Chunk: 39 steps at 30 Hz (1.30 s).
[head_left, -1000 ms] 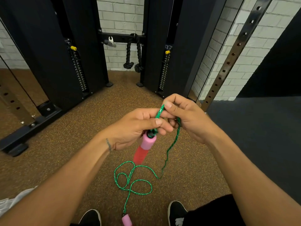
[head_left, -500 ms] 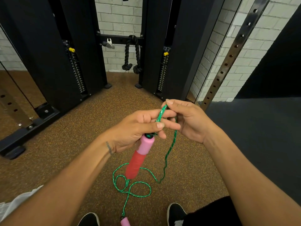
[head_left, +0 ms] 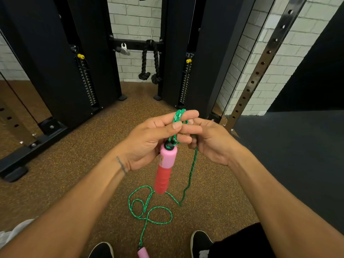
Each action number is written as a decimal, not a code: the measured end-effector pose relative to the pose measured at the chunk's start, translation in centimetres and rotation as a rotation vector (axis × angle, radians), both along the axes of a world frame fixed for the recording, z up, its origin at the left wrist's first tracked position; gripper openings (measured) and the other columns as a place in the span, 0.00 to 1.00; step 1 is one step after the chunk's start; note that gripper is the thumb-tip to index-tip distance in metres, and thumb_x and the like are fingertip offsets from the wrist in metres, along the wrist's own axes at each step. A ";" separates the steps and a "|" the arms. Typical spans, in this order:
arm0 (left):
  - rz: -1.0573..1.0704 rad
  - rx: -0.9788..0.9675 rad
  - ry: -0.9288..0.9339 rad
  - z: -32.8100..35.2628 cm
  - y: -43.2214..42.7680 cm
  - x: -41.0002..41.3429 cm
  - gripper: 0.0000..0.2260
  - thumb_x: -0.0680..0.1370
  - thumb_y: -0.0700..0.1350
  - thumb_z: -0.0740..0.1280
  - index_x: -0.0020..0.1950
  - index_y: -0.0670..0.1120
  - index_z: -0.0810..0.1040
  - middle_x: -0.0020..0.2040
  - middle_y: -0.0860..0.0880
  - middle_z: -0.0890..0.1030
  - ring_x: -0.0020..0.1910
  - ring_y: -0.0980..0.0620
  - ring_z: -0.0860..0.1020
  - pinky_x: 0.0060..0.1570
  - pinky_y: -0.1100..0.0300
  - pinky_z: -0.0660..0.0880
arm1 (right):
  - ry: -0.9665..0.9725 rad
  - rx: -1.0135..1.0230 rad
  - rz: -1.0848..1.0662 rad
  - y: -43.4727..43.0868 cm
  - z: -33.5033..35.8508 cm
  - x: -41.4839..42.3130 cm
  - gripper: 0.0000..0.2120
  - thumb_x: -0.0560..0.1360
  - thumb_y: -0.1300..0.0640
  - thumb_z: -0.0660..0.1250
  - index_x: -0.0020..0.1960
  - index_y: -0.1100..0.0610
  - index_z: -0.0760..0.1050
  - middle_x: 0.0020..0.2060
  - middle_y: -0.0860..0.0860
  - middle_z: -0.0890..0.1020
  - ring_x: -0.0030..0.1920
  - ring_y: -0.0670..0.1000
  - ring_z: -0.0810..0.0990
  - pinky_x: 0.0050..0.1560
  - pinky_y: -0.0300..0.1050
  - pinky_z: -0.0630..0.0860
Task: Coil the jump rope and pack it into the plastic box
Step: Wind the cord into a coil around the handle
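Observation:
The jump rope has a green braided cord (head_left: 191,172) and pink-and-red handles. My left hand (head_left: 149,140) pinches a short loop of cord between thumb and fingers, and one handle (head_left: 164,170) hangs straight down below it. My right hand (head_left: 210,140) is closed around the cord just to the right, touching the left hand's fingers. From there the cord drops to the floor, where it lies in loose loops (head_left: 149,211). The second handle (head_left: 142,253) lies on the floor near my feet. No plastic box is in view.
Black weight-stack columns (head_left: 61,71) and a hanging black rope attachment (head_left: 149,60) stand ahead against a white brick wall. A perforated steel upright (head_left: 260,71) leans at the right. Brown speckled floor meets dark mat (head_left: 297,155) on the right. My shoes (head_left: 200,243) are at the bottom.
Both hands have risen slightly and a loop of cord now stands up over my left fingers. The hanging handle has swung from tilted left to nearly vertical.

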State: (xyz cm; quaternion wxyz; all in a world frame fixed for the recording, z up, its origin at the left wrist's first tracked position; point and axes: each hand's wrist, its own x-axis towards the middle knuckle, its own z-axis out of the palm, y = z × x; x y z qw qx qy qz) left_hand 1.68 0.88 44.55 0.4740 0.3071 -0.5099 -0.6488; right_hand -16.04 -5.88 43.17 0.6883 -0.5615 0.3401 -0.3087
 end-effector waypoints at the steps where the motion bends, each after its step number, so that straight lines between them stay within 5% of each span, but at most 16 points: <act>1: -0.010 0.011 0.032 0.0 0.0 0.0 0.17 0.78 0.40 0.61 0.66 0.46 0.77 0.55 0.44 0.85 0.43 0.57 0.83 0.49 0.67 0.76 | 0.022 -0.031 -0.005 0.2 -0.2 0.3 0.08 0.81 0.61 0.61 0.56 0.59 0.78 0.32 0.48 0.75 0.31 0.45 0.66 0.33 0.40 0.63; 6: 0.014 0.040 0.109 -0.1 0.1 -0.6 0.18 0.78 0.40 0.60 0.68 0.45 0.75 0.58 0.43 0.84 0.49 0.55 0.84 0.47 0.67 0.77 | 0.433 -0.339 -0.036 1.5 -0.5 1.5 0.18 0.83 0.59 0.55 0.40 0.47 0.75 0.25 0.37 0.77 0.26 0.35 0.71 0.30 0.29 0.65; 11: 0.270 -0.027 -0.049 -0.3 -0.6 -0.2 0.19 0.83 0.38 0.57 0.73 0.49 0.68 0.60 0.47 0.83 0.59 0.53 0.82 0.56 0.60 0.79 | 0.712 -0.633 -0.013 1.9 -0.5 2.0 0.16 0.84 0.46 0.55 0.41 0.47 0.75 0.32 0.41 0.77 0.32 0.40 0.73 0.35 0.41 0.68; 14: 0.394 -0.051 -0.230 -0.7 -0.9 0.6 0.20 0.84 0.40 0.57 0.77 0.48 0.63 0.60 0.51 0.83 0.59 0.56 0.81 0.51 0.60 0.80 | 0.661 -0.682 0.081 2.4 -0.2 1.7 0.14 0.82 0.46 0.58 0.44 0.48 0.79 0.30 0.39 0.75 0.30 0.40 0.69 0.34 0.37 0.65; 17: 0.381 -0.035 -0.373 -1.1 -1.1 1.1 0.21 0.84 0.41 0.57 0.77 0.46 0.62 0.62 0.54 0.81 0.60 0.58 0.80 0.56 0.61 0.78 | 0.646 -0.799 0.172 3.0 0.2 1.5 0.12 0.81 0.46 0.63 0.47 0.51 0.81 0.30 0.43 0.74 0.30 0.41 0.69 0.31 0.35 0.63; 20: 0.296 -0.029 -0.490 -1.1 -1.0 0.8 0.17 0.84 0.43 0.58 0.73 0.47 0.70 0.67 0.55 0.78 0.64 0.61 0.76 0.65 0.60 0.72 | 0.520 -0.810 0.146 3.1 0.5 1.4 0.11 0.80 0.49 0.65 0.46 0.55 0.81 0.31 0.46 0.75 0.31 0.43 0.70 0.34 0.39 0.67; 23: 0.284 0.036 -0.402 -0.7 -0.2 0.0 0.13 0.83 0.38 0.58 0.62 0.50 0.78 0.50 0.62 0.83 0.50 0.68 0.79 0.57 0.70 0.72 | 0.379 -0.745 0.058 2.6 0.7 1.0 0.11 0.78 0.47 0.66 0.47 0.54 0.79 0.40 0.55 0.82 0.40 0.58 0.80 0.43 0.59 0.78; 25: 0.221 0.091 -0.322 -0.7 0.0 -0.2 0.12 0.82 0.39 0.58 0.59 0.46 0.79 0.48 0.50 0.87 0.50 0.55 0.84 0.57 0.61 0.76 | 0.335 -0.746 -0.027 1.9 1.0 0.5 0.11 0.77 0.46 0.68 0.47 0.54 0.79 0.41 0.55 0.83 0.43 0.59 0.82 0.45 0.62 0.79; 27: 0.124 0.133 -0.220 -0.4 0.3 -0.1 0.12 0.82 0.42 0.57 0.60 0.43 0.78 0.49 0.41 0.86 0.49 0.46 0.85 0.56 0.57 0.78 | 0.272 -0.728 -0.112 1.3 1.2 0.0 0.09 0.77 0.50 0.69 0.47 0.55 0.79 0.39 0.50 0.83 0.42 0.52 0.83 0.43 0.52 0.80; 29: 0.042 0.113 -0.198 -0.1 0.4 0.1 0.14 0.81 0.44 0.57 0.63 0.42 0.77 0.51 0.39 0.86 0.49 0.46 0.85 0.53 0.61 0.78 | 0.197 -0.667 -0.144 0.8 1.2 -0.2 0.05 0.78 0.54 0.67 0.46 0.55 0.77 0.36 0.42 0.80 0.38 0.40 0.80 0.40 0.36 0.75; 31: -0.040 0.080 -0.228 -0.1 0.5 0.1 0.18 0.79 0.46 0.59 0.67 0.43 0.75 0.54 0.40 0.85 0.51 0.48 0.84 0.54 0.62 0.77 | 0.183 -0.632 -0.150 0.5 1.0 -0.2 0.05 0.79 0.55 0.66 0.46 0.54 0.77 0.34 0.39 0.77 0.34 0.38 0.75 0.37 0.31 0.70; 39: -0.074 0.057 -0.216 -0.4 0.2 0.3 0.17 0.79 0.47 0.60 0.65 0.44 0.78 0.53 0.39 0.85 0.49 0.47 0.84 0.53 0.62 0.77 | 0.171 -0.487 -0.111 0.3 0.6 -0.1 0.10 0.76 0.44 0.64 0.43 0.48 0.79 0.37 0.46 0.77 0.40 0.50 0.71 0.43 0.45 0.68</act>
